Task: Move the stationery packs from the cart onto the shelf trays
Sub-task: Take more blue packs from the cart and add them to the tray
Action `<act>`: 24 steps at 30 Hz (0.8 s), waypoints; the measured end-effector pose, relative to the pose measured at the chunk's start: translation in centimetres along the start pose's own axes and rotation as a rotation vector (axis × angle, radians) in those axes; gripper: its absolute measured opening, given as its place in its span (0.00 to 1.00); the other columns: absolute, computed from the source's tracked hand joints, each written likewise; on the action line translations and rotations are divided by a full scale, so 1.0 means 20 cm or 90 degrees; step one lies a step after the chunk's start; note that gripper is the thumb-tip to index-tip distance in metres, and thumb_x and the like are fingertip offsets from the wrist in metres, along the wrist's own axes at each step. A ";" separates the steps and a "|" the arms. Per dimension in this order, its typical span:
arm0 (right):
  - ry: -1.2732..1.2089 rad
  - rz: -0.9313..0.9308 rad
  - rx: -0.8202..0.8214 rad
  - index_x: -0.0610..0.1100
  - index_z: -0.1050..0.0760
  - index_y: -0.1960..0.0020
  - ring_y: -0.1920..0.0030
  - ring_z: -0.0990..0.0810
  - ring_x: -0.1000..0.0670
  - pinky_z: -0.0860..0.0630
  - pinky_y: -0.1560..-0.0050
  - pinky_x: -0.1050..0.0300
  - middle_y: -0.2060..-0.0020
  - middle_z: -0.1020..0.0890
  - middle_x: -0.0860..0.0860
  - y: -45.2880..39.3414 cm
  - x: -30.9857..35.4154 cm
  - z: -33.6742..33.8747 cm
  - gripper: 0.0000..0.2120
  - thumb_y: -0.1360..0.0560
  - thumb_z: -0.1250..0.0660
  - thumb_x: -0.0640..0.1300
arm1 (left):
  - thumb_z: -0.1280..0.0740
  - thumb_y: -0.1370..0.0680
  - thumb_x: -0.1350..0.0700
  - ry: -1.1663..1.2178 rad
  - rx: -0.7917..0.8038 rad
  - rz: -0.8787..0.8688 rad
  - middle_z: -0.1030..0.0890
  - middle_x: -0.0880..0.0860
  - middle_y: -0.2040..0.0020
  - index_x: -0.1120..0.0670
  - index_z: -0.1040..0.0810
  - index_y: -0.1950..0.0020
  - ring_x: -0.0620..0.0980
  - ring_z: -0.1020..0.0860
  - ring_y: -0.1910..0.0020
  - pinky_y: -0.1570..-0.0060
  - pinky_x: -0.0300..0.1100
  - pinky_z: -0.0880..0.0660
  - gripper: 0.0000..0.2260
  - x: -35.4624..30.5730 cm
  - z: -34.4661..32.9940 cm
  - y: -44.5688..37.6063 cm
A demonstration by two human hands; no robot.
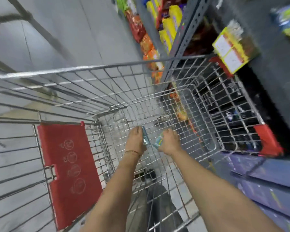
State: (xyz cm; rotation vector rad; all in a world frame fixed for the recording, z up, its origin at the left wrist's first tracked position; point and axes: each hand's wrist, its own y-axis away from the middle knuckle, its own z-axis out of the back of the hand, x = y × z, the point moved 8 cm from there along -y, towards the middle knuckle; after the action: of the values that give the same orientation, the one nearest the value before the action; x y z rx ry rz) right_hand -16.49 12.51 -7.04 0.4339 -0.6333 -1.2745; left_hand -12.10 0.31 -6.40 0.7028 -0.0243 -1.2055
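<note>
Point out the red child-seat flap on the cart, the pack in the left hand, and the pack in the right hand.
red flap (69,166), head view, middle of its panel.
left-hand pack (145,137), head view, bluish edge beside the fingers.
right-hand pack (158,141), head view, exposed corner.

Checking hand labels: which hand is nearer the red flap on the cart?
Left. The left hand is deep in the cart, closer to the red flap; the right hand is farther toward the shelf side.

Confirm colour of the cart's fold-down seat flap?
Red, with faint circular pictograms: the seat flap, clearest in the head view.
</note>
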 end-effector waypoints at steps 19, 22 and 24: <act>-0.053 -0.094 -0.388 0.41 0.46 0.26 0.29 0.39 0.44 0.38 0.30 0.53 0.28 0.39 0.44 1.72 -0.80 1.18 0.39 0.30 0.29 0.44 | 0.26 0.33 0.56 -0.214 0.010 -0.698 0.29 0.61 0.33 0.61 0.37 0.30 0.60 0.32 0.33 0.31 0.46 0.36 0.35 -1.84 0.74 1.02; -0.107 -0.183 -0.426 0.41 0.45 0.26 0.29 0.37 0.44 0.37 0.29 0.53 0.28 0.36 0.43 2.02 -1.05 1.14 0.42 0.32 0.26 0.45 | 0.25 0.35 0.56 -0.233 0.051 -0.792 0.26 0.60 0.36 0.58 0.34 0.31 0.61 0.28 0.36 0.35 0.47 0.31 0.35 -2.14 0.58 1.25; -0.154 -0.227 -0.466 0.41 0.40 0.28 0.32 0.32 0.42 0.33 0.31 0.52 0.32 0.31 0.42 2.21 -1.22 1.11 0.40 0.35 0.25 0.43 | 0.23 0.39 0.56 -0.228 0.089 -0.839 0.24 0.59 0.38 0.56 0.33 0.33 0.60 0.26 0.38 0.38 0.48 0.27 0.37 -2.31 0.46 1.39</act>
State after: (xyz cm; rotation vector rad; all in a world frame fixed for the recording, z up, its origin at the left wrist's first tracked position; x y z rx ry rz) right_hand -2.11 48.02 32.63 -0.2301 -0.2512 -1.8073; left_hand -9.83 40.43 30.77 0.5901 0.0720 -2.6055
